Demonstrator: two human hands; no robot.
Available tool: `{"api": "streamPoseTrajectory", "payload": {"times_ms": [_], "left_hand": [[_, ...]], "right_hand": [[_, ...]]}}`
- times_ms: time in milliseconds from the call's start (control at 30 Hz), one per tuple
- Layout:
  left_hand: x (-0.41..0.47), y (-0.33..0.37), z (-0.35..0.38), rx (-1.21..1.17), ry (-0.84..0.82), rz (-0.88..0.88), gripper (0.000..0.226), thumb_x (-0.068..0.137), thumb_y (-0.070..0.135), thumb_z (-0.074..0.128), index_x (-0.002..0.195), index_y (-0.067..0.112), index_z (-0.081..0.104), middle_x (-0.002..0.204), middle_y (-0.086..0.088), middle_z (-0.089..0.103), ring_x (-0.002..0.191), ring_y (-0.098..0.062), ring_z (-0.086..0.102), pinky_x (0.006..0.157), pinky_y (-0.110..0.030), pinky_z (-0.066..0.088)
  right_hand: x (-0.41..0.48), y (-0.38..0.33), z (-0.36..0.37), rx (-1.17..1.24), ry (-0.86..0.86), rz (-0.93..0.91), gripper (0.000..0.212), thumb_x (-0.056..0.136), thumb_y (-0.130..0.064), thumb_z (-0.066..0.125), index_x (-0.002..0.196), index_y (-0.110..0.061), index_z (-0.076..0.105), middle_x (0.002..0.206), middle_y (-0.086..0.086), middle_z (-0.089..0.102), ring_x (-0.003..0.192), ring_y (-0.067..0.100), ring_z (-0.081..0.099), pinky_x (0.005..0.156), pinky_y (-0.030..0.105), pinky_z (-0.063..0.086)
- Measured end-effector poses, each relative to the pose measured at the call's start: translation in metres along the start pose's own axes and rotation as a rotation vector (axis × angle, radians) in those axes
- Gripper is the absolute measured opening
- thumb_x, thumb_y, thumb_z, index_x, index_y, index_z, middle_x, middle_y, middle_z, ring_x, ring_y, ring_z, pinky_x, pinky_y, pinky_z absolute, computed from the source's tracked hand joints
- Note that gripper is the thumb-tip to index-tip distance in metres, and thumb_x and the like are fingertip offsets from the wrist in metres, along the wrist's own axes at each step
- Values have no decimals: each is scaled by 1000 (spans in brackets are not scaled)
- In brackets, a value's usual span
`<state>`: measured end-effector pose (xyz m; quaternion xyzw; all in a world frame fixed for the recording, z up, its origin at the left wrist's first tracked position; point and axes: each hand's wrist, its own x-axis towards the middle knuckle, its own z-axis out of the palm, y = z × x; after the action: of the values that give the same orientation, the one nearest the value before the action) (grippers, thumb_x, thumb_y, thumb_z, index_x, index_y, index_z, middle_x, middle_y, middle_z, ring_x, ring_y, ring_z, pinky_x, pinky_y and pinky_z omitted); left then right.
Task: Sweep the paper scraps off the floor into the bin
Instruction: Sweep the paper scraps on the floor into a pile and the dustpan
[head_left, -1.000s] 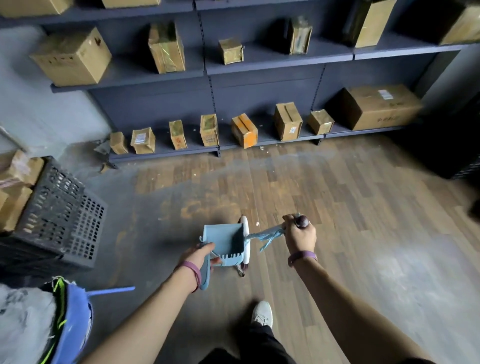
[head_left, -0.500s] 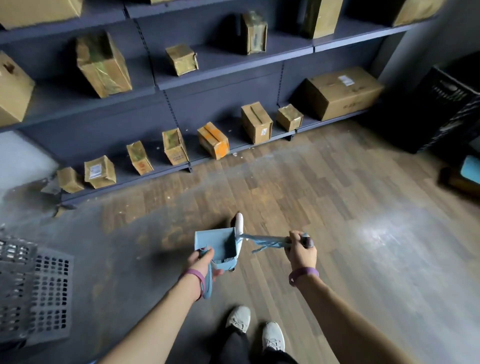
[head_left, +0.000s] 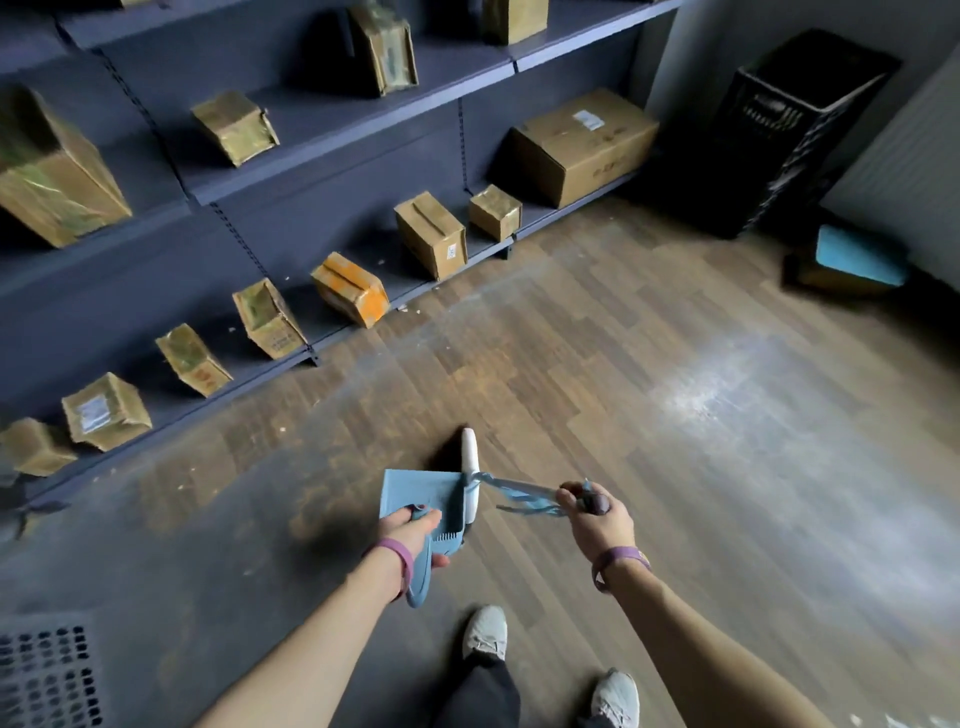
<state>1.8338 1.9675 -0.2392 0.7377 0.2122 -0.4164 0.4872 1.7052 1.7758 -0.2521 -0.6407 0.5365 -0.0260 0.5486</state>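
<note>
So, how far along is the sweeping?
Done: the middle of the brown wooden floor looks free of scraps. In hand: left hand grips the blue plastic dustpan, right hand the broom handle, its white head beside the pan. Left: small white paper scraps along the grey shelf base; emptying the pan.

Forearms were bare. A purple wristband (head_left: 400, 560) sat behind the left hand (head_left: 408, 526), a matching purple band (head_left: 619, 558) behind the right hand (head_left: 597, 520). Dark trousers (head_left: 483, 693) showed below, and pale sneakers (head_left: 485, 631) on both feet.

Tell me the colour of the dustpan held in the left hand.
Light blue. The dustpan shows best in the head view.
</note>
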Motion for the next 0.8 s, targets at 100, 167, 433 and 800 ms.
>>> {"api": "streamPoseTrajectory", "payload": {"times_ms": [100, 167, 433, 800], "left_hand": [[-5, -3, 22, 112, -45, 44, 15, 89, 13, 63, 103, 9, 60, 89, -10, 61, 31, -21, 56, 36, -18, 46], [-13, -7, 46, 164, -77, 62, 12, 89, 13, 64, 100, 10, 60, 85, -4, 60, 32, -22, 58, 36, -18, 46], [-72, -74, 199, 310, -294, 48, 19, 90, 10, 63, 107, 2, 58, 114, -28, 59, 36, -30, 61, 40, -36, 55], [-218, -223, 475, 623, -588, 30, 19, 90, 6, 61, 107, -1, 57, 107, -23, 60, 48, -29, 64, 39, -41, 55]], "right_hand": [[-9, 13, -27, -55, 34, -1, 8, 84, -26, 64, 78, -31, 66, 83, -3, 69, 84, 19, 62, 73, 23, 43], [-14, 26, -52, -69, 71, 7, 8, 84, -26, 62, 80, -32, 67, 81, -5, 68, 83, 18, 61, 70, 22, 41], [-54, 120, -212, -81, 266, 71, 8, 80, -31, 59, 74, -33, 64, 75, -6, 66, 76, 17, 61, 62, 22, 41], [-149, 332, -477, -23, 638, 329, 12, 80, -39, 58, 79, -31, 68, 72, -7, 65, 79, 19, 65, 64, 23, 47]]}}
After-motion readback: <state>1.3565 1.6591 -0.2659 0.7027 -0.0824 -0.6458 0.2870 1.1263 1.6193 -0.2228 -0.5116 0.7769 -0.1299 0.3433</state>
